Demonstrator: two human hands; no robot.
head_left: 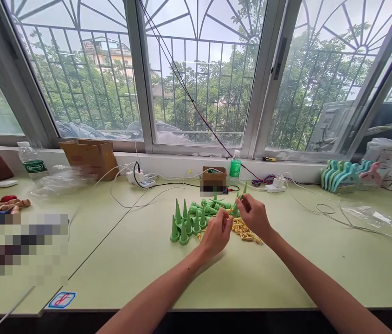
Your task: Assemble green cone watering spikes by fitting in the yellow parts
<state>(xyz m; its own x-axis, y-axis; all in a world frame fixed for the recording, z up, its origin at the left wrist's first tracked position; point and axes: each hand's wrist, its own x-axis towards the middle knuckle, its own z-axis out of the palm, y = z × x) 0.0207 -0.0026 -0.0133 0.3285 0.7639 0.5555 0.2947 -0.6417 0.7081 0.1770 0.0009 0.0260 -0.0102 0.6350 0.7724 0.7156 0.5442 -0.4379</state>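
Note:
My right hand (255, 214) is closed on a green plastic spike (244, 188), its pointed tip rising above the fingers. Close beside it, my left hand (217, 230) has its fingers pinched together; what they hold, if anything, is too small to make out. Several green cone-shaped spikes (183, 234) with round bases stand upright to the left of my hands. Behind the left hand, more green spikes (200, 208) lie in a heap. Under and between my hands spreads a pile of small yellow plastic pieces (247, 233), partly hidden by the right hand.
A small cardboard box (214, 177) and a green-labelled bottle (235, 165) stand behind the heap. White cables (324, 211) cross the table at the right, near pastel-coloured plastic clips (342, 177). A larger box (91, 157) and clear plastic bag (60, 180) sit back left.

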